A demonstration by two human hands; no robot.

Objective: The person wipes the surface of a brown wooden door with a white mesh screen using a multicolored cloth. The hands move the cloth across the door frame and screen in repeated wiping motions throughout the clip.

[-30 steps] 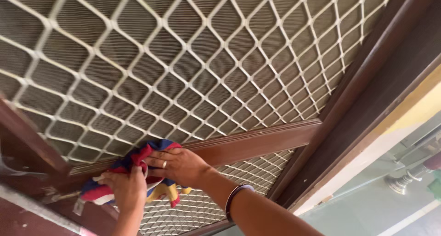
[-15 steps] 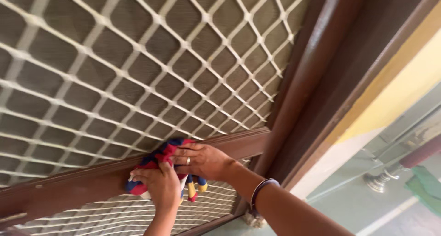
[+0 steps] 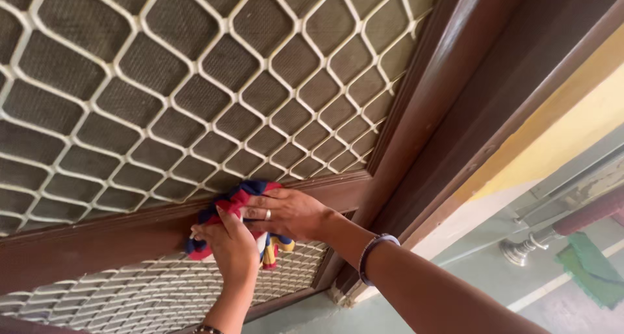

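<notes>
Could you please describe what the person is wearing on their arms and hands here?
Both forearms are bare, with no sleeves in view. The right hand has a ring on one finger and a slim, dark bangle round the wrist. The left hand shows a dark band at the wrist, mostly cut off by the frame's edge.

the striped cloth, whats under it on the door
The striped cloth lies on the brown wooden rail of the mesh door, pressed by the left hand and right hand. The rail surface beneath it is covered.
</notes>
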